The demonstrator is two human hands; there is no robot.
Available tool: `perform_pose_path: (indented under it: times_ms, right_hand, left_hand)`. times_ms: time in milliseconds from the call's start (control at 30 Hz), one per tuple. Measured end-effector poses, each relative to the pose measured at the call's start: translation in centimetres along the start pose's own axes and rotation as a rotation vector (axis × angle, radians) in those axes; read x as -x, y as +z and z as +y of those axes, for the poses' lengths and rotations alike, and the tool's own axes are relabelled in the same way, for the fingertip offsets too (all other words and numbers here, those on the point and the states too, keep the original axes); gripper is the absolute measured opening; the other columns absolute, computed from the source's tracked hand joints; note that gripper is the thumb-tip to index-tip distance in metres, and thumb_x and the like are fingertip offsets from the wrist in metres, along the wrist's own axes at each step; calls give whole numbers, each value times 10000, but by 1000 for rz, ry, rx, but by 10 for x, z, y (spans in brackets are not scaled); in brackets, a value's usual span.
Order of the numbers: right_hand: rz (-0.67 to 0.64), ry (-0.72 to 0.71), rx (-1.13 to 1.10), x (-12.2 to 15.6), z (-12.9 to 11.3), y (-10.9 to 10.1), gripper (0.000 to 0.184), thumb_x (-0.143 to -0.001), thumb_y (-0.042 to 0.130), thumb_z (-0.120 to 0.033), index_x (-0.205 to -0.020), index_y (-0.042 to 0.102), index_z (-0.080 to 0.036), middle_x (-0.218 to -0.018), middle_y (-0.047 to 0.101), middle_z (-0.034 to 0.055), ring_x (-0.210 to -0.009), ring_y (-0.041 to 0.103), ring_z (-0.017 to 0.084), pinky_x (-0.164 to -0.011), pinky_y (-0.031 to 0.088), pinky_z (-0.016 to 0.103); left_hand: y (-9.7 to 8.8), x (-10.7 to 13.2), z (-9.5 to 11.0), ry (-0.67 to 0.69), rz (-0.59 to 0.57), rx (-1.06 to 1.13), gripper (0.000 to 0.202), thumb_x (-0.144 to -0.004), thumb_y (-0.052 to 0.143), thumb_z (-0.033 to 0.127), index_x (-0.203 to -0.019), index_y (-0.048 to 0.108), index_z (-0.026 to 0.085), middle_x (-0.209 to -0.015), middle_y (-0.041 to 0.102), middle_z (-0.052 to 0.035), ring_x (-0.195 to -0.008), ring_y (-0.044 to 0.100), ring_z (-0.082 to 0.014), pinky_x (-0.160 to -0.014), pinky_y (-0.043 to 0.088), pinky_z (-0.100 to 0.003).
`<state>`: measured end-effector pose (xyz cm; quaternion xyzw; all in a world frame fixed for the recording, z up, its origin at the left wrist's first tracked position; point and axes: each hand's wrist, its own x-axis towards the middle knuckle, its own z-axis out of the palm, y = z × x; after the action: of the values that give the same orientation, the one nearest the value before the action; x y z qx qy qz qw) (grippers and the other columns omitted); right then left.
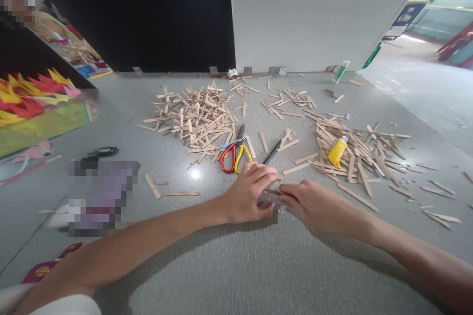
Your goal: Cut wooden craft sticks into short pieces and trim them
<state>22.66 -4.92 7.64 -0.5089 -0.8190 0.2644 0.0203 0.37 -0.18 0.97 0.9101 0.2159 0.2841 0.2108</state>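
My left hand (254,192) is curled just above the grey floor, fingers bent over and thumb below. Something thin and pale, which I cannot make out, seems to stand between its fingertips and thumb. From the right, my right hand (306,199) pinches a thin greyish-brown strip (273,192) that points into the left hand's curl. Beyond the left hand lie scissors (234,158) with one red and one yellow handle. A dark pen-like stick (272,152) lies on the floor just past both hands.
Heaps of wooden craft sticks lie left (199,113) and right (351,145). A yellow glue bottle (337,152) rests on the right heap. Black and white panels (314,15) stand behind. Keys (98,154) and a white mouse (61,216) lie left. A person is at far left.
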Motion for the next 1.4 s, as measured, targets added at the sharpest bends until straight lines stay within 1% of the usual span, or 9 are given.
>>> perform_pose_path:
  times_ms: [133,333,533,867,1000,1167,1267,1333,1400]
  right_hand:
    - [-18,-27,4,1,-2,-4,294,-1103,522,-214,-941,766,-200,-758,740,54,-710,676,182,-632,350,289]
    - [-34,117,3,4,-4,4,361,-1125,484,-266,-851,711,-201,-725,693,50,-693,652,181,-608,349,279]
    - [-108,-24,-34,-1,12,-1,417,-1108,421,-374,-800,660,-225,-832,759,89,-863,710,259,-711,427,342]
    - [-214,140,-82,19,43,-51,514,-1047,385,-633,-715,521,-265,-682,629,58,-620,595,224,-595,417,349]
    - [-172,171,-37,14,47,-55,488,-1016,426,-663,-721,475,-277,-677,584,47,-588,548,217,-579,387,354]
    - [-91,171,-33,13,41,-50,381,-1046,374,-523,-778,485,-277,-709,617,54,-608,579,225,-603,421,358]
    - [-39,162,-28,16,41,-49,380,-1057,383,-505,-775,493,-274,-729,646,61,-627,605,227,-623,440,356]
    - [-35,142,-21,16,43,-48,364,-1052,384,-482,-810,550,-266,-811,704,86,-717,671,251,-679,484,368]
    - [-26,111,-25,16,45,-48,347,-1041,384,-448,-930,648,-251,-967,768,115,-889,735,288,-788,537,396]
  left_hand:
    - [0,-1,3,-48,-33,50,380,-858,722,317,-1198,603,195,-1259,693,-122,-1164,620,-306,-1122,463,-488]
    - [1,-2,6,-198,-100,94,346,-829,779,366,-1055,557,228,-1144,668,-92,-1151,593,-311,-1060,520,-465]
    - [0,-4,7,-173,-163,85,363,-835,783,373,-1095,571,236,-1228,680,-107,-1267,570,-344,-1142,484,-513]
    - [-3,3,1,-246,-220,138,500,-852,879,495,-1152,575,235,-1584,572,-190,-1602,364,-431,-1250,401,-636]
    - [-4,4,0,-245,-97,238,629,-883,827,667,-1249,568,226,-1492,631,-196,-1488,526,-392,-1191,488,-571]
    - [-13,-4,0,-279,161,182,250,-1149,391,304,-1300,575,230,-1302,731,-131,-1243,700,-252,-1080,562,-445]
    - [-23,-9,-5,-292,76,108,288,-1056,442,108,-1185,674,221,-1186,777,-95,-1153,733,-261,-1077,548,-477]
    - [-28,-12,-7,-228,-109,89,234,-1008,552,88,-1065,737,220,-1165,792,-75,-1123,745,-277,-1090,535,-512]
    - [-31,-13,-7,-219,-127,126,198,-1021,589,128,-1072,760,214,-1154,796,-87,-1109,755,-272,-1054,567,-483]
